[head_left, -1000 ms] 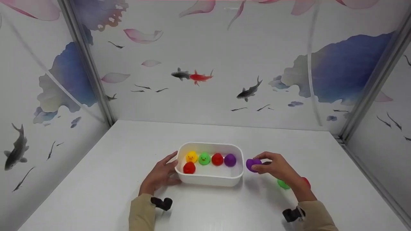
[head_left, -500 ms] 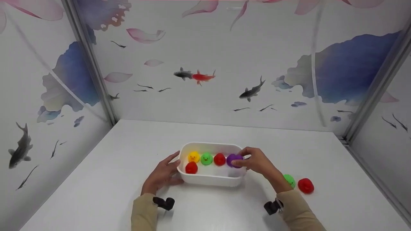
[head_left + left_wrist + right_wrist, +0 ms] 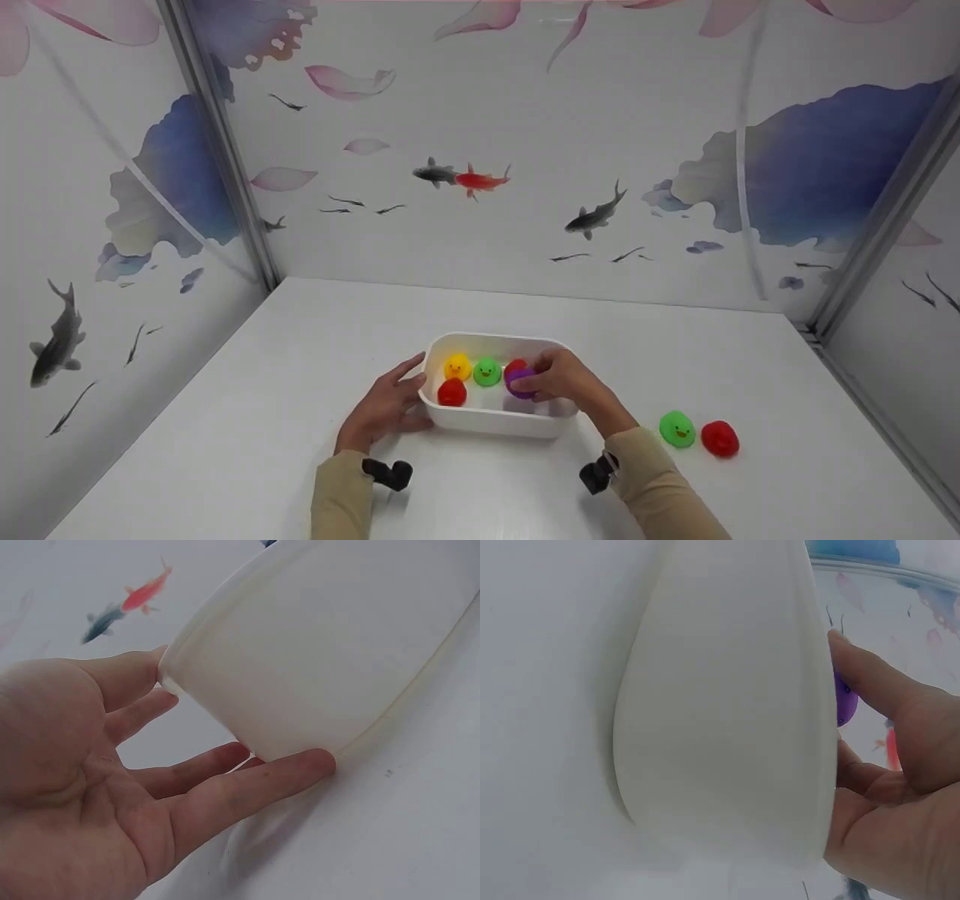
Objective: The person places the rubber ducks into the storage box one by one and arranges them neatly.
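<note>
Right hand [image 3: 566,379] reaches over the right end of the white box [image 3: 495,424], thumb and fingers bent into a pinch on a purple toy [image 3: 523,373]; the gap between them is only as wide as the toy. In the head view the purple toy overlaps a red toy [image 3: 513,364] in the box; cannot tell whether the two touch. Right wrist view: part of the purple toy shows above the box rim, beside the thumb. Left hand [image 3: 386,401] is at the left end of the box, fingers spread wide and nearly straight, fingertips touching the rim and the lower edge; nothing else in that hand. Inside the box, along the far side: yellow duck [image 3: 457,367] at left, then green duck [image 3: 487,371], both faces visible, then the overlapped red toy. Another red toy [image 3: 452,392] sits in the near left corner, just in front of the yellow duck. The floor under the right hand is partly hidden. Outside, on the white table [image 3: 225,450] to the right of the box and well apart from it: second green duck [image 3: 677,430], with a third red toy [image 3: 721,439] just beside it.
</note>
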Available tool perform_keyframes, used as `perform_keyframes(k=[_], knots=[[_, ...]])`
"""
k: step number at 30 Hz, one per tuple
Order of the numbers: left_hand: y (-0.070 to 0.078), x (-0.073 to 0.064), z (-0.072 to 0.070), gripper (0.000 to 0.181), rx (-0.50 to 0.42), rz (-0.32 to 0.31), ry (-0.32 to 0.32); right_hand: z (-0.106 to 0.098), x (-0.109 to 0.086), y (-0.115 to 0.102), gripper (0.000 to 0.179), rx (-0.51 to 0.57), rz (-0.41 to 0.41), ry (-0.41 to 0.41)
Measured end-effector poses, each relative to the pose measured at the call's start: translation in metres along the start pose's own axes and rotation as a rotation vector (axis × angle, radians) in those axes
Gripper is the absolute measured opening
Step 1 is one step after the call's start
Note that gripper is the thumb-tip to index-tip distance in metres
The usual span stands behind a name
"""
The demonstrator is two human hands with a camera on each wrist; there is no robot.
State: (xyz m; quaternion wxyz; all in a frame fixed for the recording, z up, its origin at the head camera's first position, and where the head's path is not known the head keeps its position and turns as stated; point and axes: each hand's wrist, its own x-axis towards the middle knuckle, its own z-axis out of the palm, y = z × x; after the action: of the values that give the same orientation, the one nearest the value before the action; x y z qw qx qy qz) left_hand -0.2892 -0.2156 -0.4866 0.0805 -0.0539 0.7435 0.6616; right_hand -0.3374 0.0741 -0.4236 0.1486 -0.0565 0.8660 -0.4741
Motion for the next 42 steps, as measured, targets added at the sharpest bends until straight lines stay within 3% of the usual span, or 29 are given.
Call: perform_keyframes(k=[7,16,27,42], knots=[[0.002,-0.001,0.002,0.060,-0.028,-0.016,-0.004,0.016,0.006,0.003,0.028,0.006,0.054,-0.028],[0.002,0.000,0.001,0.060,-0.053,-0.026,-0.009,0.025,0.009,0.006,0.029,0.013,0.039,-0.039],[-0.001,0.002,0.001,0.061,-0.063,-0.013,-0.015,0.038,0.011,-0.009,0.028,-0.110,0.072,-0.008],[0.000,-0.001,-0.001,0.059,-0.028,-0.025,0.001,0.063,0.004,-0.024,0.024,-0.203,-0.005,0.067]])
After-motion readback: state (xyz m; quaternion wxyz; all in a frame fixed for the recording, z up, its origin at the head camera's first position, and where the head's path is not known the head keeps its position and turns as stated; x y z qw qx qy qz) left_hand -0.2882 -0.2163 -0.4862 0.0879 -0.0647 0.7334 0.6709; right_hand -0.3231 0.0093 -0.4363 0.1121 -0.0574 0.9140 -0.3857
